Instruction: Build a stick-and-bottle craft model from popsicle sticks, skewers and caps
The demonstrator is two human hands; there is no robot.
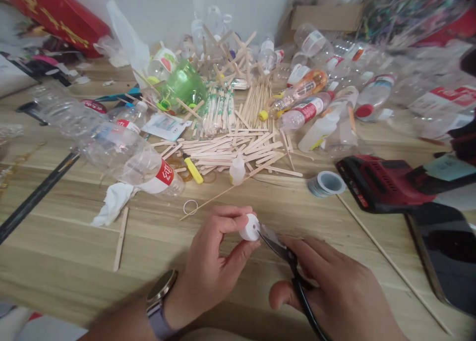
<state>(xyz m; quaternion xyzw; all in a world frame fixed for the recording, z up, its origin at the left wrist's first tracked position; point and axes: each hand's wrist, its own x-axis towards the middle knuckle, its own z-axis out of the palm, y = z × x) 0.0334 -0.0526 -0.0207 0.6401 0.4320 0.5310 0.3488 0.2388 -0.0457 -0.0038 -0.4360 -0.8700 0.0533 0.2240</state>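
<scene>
My left hand (223,247) pinches a white bottle cap (248,228) between thumb and fingers, its flat face turned to the right. A small dark hole shows near the middle of that face. In my right hand (334,286) is a pair of scissors (293,261) with black handles. Their blade tips meet the cap's face beside the hole; whether they go in, I cannot tell. Beyond the hands lie a thin wooden skewer (215,197), a white ring (191,207) and a small dropper bottle (237,169).
Craft sticks (223,150) lie heaped at the centre, near a yellow-handled tool (193,168). Large plastic bottles (111,147) lie at left, more at back right. A tape roll (326,184), a red-black battery tool (386,182), a phone (446,252) and a long stick (394,264) are on the right.
</scene>
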